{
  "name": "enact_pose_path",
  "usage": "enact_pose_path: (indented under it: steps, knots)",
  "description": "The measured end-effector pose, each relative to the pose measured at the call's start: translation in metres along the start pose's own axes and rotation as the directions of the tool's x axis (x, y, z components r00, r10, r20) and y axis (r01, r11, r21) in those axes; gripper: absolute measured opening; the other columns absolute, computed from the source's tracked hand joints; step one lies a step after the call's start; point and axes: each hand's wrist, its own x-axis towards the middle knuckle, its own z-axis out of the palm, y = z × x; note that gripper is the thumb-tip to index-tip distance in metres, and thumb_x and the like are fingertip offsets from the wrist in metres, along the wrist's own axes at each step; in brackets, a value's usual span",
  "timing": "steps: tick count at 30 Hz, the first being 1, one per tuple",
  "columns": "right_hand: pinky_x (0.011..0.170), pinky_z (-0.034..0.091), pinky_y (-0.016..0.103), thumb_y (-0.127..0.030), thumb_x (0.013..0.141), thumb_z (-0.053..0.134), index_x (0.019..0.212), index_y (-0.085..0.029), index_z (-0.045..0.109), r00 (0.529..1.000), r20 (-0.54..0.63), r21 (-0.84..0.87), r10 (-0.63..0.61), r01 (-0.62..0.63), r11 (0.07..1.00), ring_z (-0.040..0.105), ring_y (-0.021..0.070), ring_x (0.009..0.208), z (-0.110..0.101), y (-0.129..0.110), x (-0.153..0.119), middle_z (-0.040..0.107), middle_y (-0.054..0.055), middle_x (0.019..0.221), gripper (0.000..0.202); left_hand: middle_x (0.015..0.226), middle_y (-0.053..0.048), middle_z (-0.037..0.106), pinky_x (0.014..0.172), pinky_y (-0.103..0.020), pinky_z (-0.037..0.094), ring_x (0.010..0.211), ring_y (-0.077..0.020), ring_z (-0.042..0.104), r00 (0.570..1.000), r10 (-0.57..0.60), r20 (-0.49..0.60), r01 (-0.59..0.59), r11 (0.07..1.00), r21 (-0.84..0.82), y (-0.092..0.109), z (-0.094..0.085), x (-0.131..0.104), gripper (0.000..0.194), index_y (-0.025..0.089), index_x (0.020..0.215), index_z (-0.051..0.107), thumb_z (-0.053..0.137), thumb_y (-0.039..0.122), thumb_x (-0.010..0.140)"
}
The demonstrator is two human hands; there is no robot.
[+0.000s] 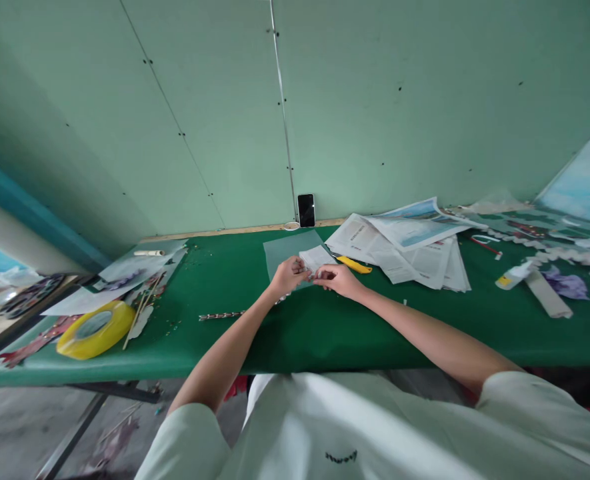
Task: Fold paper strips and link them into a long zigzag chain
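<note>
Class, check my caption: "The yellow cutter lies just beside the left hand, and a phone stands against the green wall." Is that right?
Not quite: the yellow cutter lies just beside the right hand, not the left hand, as the head view shows. The phone does stand against the green wall.

Readable text: none | shirt lettering (pixel 341 457): illegible | printed sheets (pixel 409 261): too small

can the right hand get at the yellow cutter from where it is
Probably yes: the yellow cutter lies just beside the right hand and looks uncovered. The one hitch is that this hand seems busy close against the left hand.
</note>
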Motion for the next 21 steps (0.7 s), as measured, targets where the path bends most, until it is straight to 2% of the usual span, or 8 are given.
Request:
enact_pose_path:
  steps: [7, 10, 13, 15, 18, 21]
  knots:
    - [0.055, 0.049, 0.028, -0.062, 0.085, 0.079, 0.084, -0.02, 0.074, 1.0, -0.001, -0.02, -0.024, 0.024, 1.0, 0.061, 0.0175, 0.053, 0.0, -0.003, -0.001, 0.064, 0.0, 0.059, 0.042, 0.068, 0.002, 0.066, 0.054, -0.024, 0.046, 0.057, -0.0152, 0.064, 1.0, 0.01, -0.017, -0.009, 0.999, 0.053, 0.002, 0.0, -0.002, 0.045, 0.021, 0.085, 0.049, 0.081, 0.052, 0.076]
    - [0.053, 0.047, 0.028, -0.062, 0.083, 0.08, 0.079, -0.02, 0.073, 1.0, -0.011, -0.011, -0.003, 0.003, 1.0, 0.059, 0.0164, 0.051, 0.0, -0.002, -0.001, 0.063, -0.001, 0.055, 0.043, 0.064, 0.003, 0.063, 0.056, -0.023, 0.045, 0.06, -0.0157, 0.067, 1.0, 0.015, -0.003, -0.015, 0.998, 0.064, -0.002, -0.001, 0.0, 0.043, 0.02, 0.08, 0.051, 0.082, 0.049, 0.075]
    - [0.048, 0.044, 0.027, -0.062, 0.083, 0.081, 0.071, -0.019, 0.07, 0.999, -0.002, 0.011, 0.054, -0.054, 0.998, 0.056, 0.0146, 0.045, 0.0, -0.001, -0.002, 0.061, -0.001, 0.051, 0.046, 0.066, 0.002, 0.065, 0.057, -0.023, 0.048, 0.063, -0.0178, 0.071, 0.999, -0.022, 0.044, 0.024, 0.999, -0.027, -0.007, -0.001, 0.002, 0.043, 0.019, 0.082, 0.053, 0.083, 0.049, 0.073]
    - [0.046, 0.042, 0.026, -0.063, 0.086, 0.078, 0.067, -0.019, 0.068, 0.997, 0.007, 0.024, 0.079, -0.079, 0.997, 0.055, 0.0136, 0.043, 0.0, -0.001, -0.003, 0.061, -0.001, 0.051, 0.049, 0.067, 0.002, 0.065, 0.055, -0.023, 0.048, 0.062, -0.0183, 0.071, 0.995, -0.072, 0.07, 0.077, 0.995, -0.069, -0.009, 0.0, 0.002, 0.044, 0.019, 0.083, 0.053, 0.083, 0.049, 0.072]
    - [0.043, 0.042, 0.024, -0.063, 0.093, 0.069, 0.063, -0.019, 0.062, 0.997, 0.018, 0.026, 0.071, -0.072, 0.997, 0.055, 0.012, 0.04, 0.001, -0.003, -0.004, 0.061, -0.001, 0.051, 0.054, 0.061, 0.003, 0.063, 0.049, -0.021, 0.045, 0.056, -0.0169, 0.069, 0.986, -0.138, 0.089, 0.143, 0.989, -0.045, -0.009, 0.0, 0.002, 0.045, 0.02, 0.079, 0.051, 0.084, 0.048, 0.072]
    - [0.04, 0.043, 0.023, -0.063, 0.098, 0.062, 0.07, -0.02, 0.061, 0.996, 0.033, 0.087, 0.079, -0.082, 0.993, 0.057, 0.012, 0.039, 0.002, -0.003, -0.004, 0.065, 0.0, 0.056, 0.052, 0.06, 0.002, 0.062, 0.047, -0.02, 0.043, 0.056, -0.0168, 0.068, 0.984, -0.142, 0.104, 0.146, 0.989, -0.03, -0.007, 0.0, 0.001, 0.044, 0.02, 0.079, 0.05, 0.083, 0.047, 0.073]
